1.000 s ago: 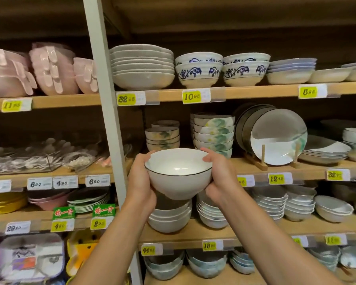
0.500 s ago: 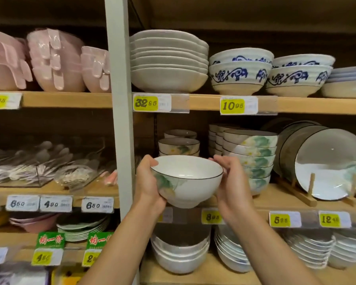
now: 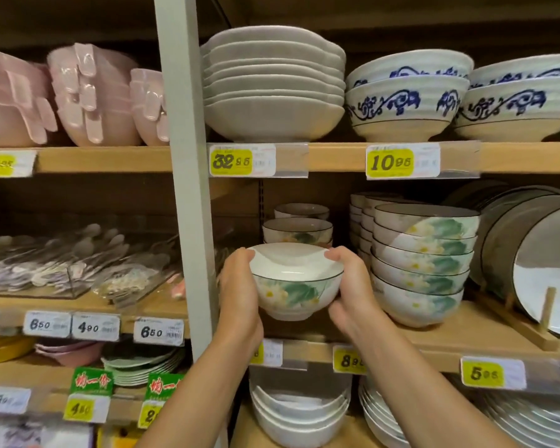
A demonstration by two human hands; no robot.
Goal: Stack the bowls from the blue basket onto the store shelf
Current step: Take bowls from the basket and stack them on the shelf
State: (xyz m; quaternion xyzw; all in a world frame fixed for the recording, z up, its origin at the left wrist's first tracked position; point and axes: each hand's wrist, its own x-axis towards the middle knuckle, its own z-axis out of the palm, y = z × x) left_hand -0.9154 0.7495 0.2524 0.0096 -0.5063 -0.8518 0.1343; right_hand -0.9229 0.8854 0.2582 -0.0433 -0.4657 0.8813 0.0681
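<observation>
I hold a white bowl [image 3: 293, 282] with a dark rim and a green leaf and yellow flower print between both hands. My left hand [image 3: 240, 292] grips its left side and my right hand [image 3: 353, 286] grips its right side, thumbs at the rim. The bowl is upright, just above the front of the middle wooden shelf [image 3: 440, 337]. Right behind it stand short stacks of matching small bowls [image 3: 298, 229]. A taller stack of matching larger bowls [image 3: 424, 263] stands to the right. The blue basket is not in view.
A grey upright post [image 3: 188, 189] rises just left of my left hand. Leaning plates on a wooden rack [image 3: 537, 270] fill the shelf's right end. Large white bowls [image 3: 272, 85] and blue-patterned bowls [image 3: 408, 98] sit on the shelf above. White bowls [image 3: 298, 415] stand below.
The bowl has moved forward and up to the level of the middle shelf, close to the matching small bowls. My view has come closer to the shelf and shifted left.
</observation>
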